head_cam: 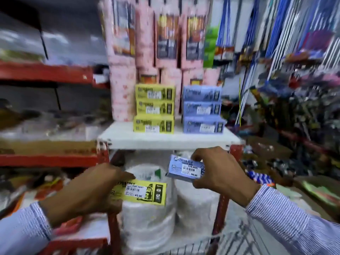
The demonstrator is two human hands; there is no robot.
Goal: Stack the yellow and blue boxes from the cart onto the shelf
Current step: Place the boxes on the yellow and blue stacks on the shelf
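From the head camera, the left hand (92, 188) grasps one yellow box (141, 192) by its left end, fingers wrapped over the top edge, and the right hand (220, 173) grips one blue box (185, 169) at its right end, thumb below and fingers above; both boxes are held in the air below the front edge of the white shelf (165, 138). On that shelf stand two stacks side by side but apart: three yellow boxes (154, 108) on the left and three blue boxes (202, 109) on the right (price stickers facing out, print too blurred to read). Pink packages (147, 43) stand behind them. Under the shelf sit two clear-wrapped white bundles (147, 218). Striped sleeves (294, 218) cover both forearms.
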